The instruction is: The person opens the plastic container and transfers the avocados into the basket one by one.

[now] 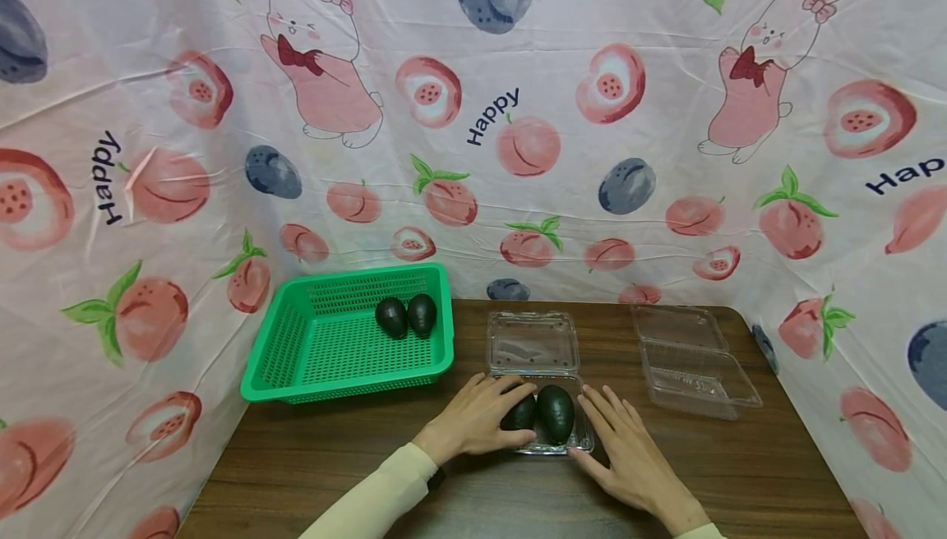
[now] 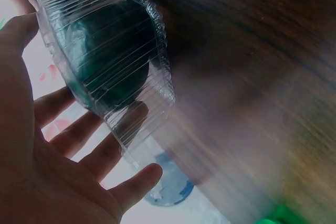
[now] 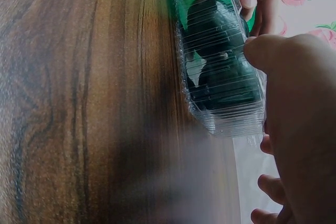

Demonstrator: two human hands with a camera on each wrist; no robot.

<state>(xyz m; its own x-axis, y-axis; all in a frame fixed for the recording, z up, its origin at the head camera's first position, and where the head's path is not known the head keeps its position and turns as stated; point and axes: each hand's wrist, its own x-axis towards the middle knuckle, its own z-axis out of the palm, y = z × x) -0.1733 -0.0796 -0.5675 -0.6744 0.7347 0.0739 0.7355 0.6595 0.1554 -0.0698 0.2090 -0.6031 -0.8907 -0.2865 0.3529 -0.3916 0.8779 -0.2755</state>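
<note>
We see the left of two dark green, oval avocados (image 1: pixel 522 414) partly covered by the left hand (image 1: pixel 477 417), which also hides the left side of the clear plastic clamshell box (image 1: pixel 543 449), whose ribbed wall veils the fruit in both wrist views. The avocados sit side by side in the box's near half, between the left hand, loosely spread with nothing gripped, and the right hand (image 1: pixel 629 455), its fingers extended along the box's right edge. The right avocado's long axis runs front to back, toward the box's open far lid (image 1: pixel 533 338); we cannot tell the left one's direction.
</note>
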